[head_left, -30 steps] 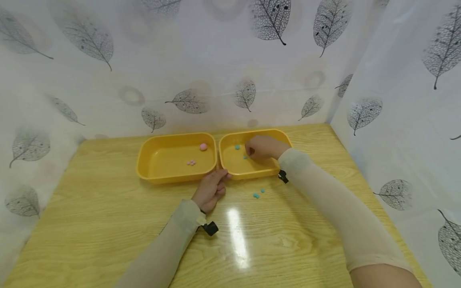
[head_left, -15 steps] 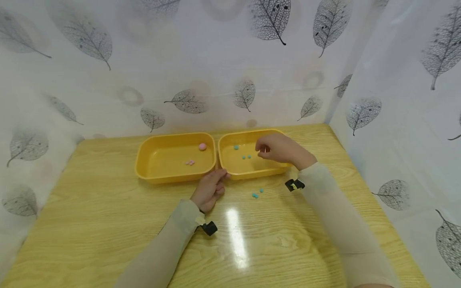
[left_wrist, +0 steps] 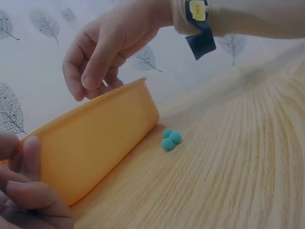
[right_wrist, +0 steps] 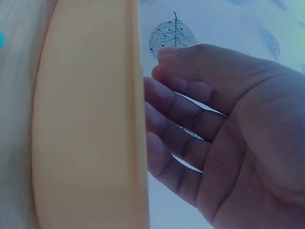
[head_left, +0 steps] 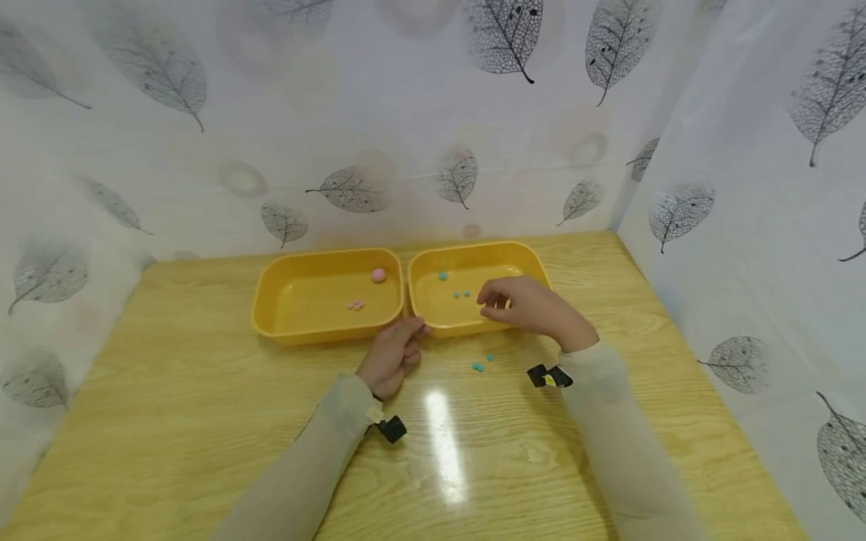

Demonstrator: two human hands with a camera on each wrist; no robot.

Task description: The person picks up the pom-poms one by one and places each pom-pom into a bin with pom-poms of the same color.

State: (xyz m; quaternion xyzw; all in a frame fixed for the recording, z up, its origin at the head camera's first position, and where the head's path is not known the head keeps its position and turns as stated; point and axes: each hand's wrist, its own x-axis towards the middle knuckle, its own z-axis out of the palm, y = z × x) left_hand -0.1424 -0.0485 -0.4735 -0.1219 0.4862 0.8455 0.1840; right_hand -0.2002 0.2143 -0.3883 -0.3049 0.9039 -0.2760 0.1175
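My left hand point(head_left: 392, 357) pinches the front left corner of the right yellow tray point(head_left: 467, 328) at its rim. In the left wrist view its fingers point(left_wrist: 31, 155) lie against the tray's outer wall. Over the tray's front right part hovers my right hand point(head_left: 534, 312), its fingers loosely bent. Nothing shows between its thumb and fingers in the right wrist view. Inside this tray lie a larger turquoise ball point(head_left: 443, 276) and two smaller turquoise balls point(head_left: 467, 294). Three turquoise balls point(left_wrist: 167, 144) sit close together on the table in front of it.
A left yellow tray point(head_left: 325, 334) stands beside the right one, holding a pink ball point(head_left: 379, 275) and a few small pink pieces point(head_left: 357, 305). The wooden table point(head_left: 203, 421) meets a leaf-patterned curtain point(head_left: 352, 188) at the back and sides.
My right hand has pulled back from the tray's middle toward its front right rim, and its fingers have loosened. A second small turquoise ball now shows in the tray. My left hand stays put.
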